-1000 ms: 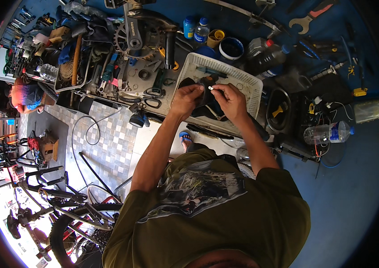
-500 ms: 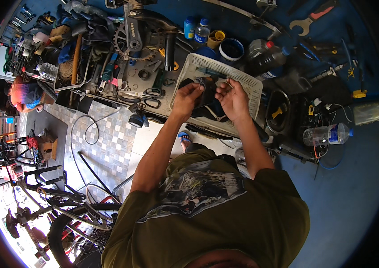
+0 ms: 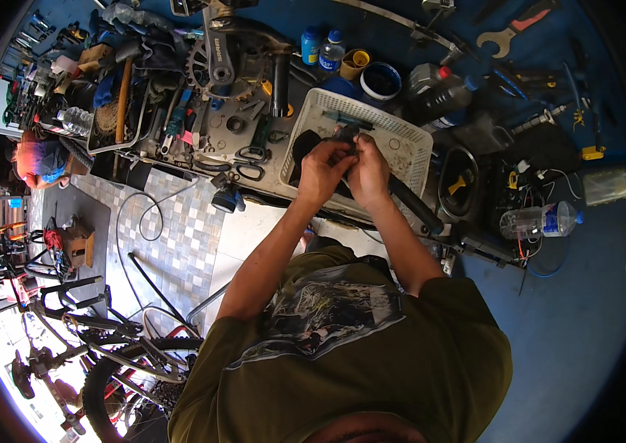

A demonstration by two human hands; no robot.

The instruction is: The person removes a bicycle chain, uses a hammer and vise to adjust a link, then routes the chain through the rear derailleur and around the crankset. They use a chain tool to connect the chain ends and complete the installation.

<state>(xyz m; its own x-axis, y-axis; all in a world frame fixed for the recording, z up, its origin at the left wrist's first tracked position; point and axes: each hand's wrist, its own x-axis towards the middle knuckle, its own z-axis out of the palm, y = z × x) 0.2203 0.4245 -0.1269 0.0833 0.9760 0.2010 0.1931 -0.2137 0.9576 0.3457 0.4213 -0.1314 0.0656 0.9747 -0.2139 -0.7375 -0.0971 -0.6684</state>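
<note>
My left hand (image 3: 320,173) and my right hand (image 3: 369,171) meet over the near part of a white perforated basket (image 3: 416,136). The left fingers are pinched together against the right hand; what they grip is hidden. My right hand closes on a small dark part (image 3: 345,134) that pokes out above the fingers, its kind unclear. A black tube (image 3: 415,207) slants from beside my right hand toward the bench's near edge. A black rounded piece (image 3: 304,146) shows left of my left hand; whether it joins the tube is hidden.
Behind the basket stand bottles (image 3: 333,50) and an open tub (image 3: 382,80). A crankset (image 3: 221,70) rises at the back left, near scissors (image 3: 251,153) and a hammer (image 3: 125,100). Bicycles (image 3: 106,354) fill the lower left. Another person (image 3: 40,159) crouches at far left.
My hands have come together, the right moving left toward the other. The dark piece between them has shifted and turned. More of the black tube and the basket's floor now shows.
</note>
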